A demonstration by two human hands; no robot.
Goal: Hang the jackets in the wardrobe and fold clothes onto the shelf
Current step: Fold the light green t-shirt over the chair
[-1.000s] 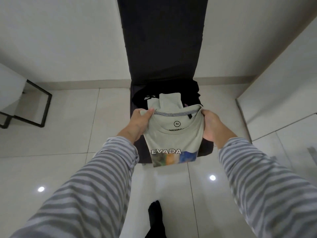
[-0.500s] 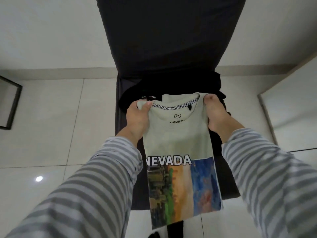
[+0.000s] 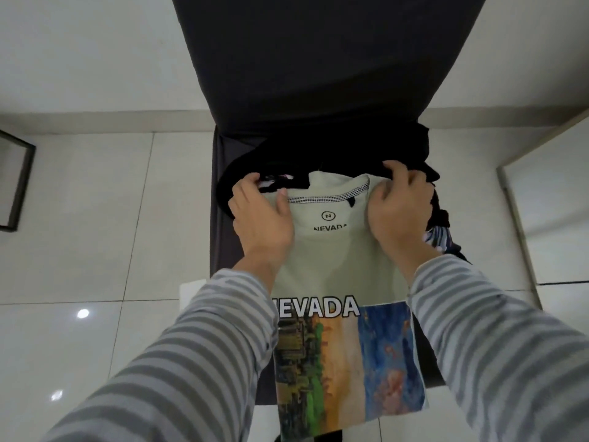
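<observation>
A person in a gray-striped long-sleeve top holds a pale green T-shirt [image 3: 331, 263] by its shoulders over a dark chair [image 3: 306, 74], head view. The left hand [image 3: 263, 220] pinches the shirt's left shoulder, thumb on the front of the fabric beside the collar and fingers curled behind it, closed on the cloth. The right hand [image 3: 400, 207] grips the right shoulder, w/ fingers bent over the top edge and wrapped into the fabric; how far the fingertips reach behind the shirt cannot be told. The shirt hangs lengthwise toward the near side, sides folded in to a narrow panel, collar w/ checked inner tape at the far end, a round logo and "NEVADA" printed inside the neck. Lower down, white "NEVADA" lettering sits above a colour print (dark cityscape at left, orange band in the middle, blue at right); the left sleeve [image 3: 178, 362] covers the first letter. The shirt's top edge rests against a heap of black clothes [image 3: 334, 148] piled on the chair seat, w/ a bit of pink-and-white fabric [image 3: 275, 180] showing by the left hand and striped cloth [image 3: 441, 237] at the pile's right. The chair back rises at the far side against a white wall. Glossy white floor tiles [image 3: 95, 218] lie left and right; a black metal frame [image 3: 19, 183] stands at far left.
</observation>
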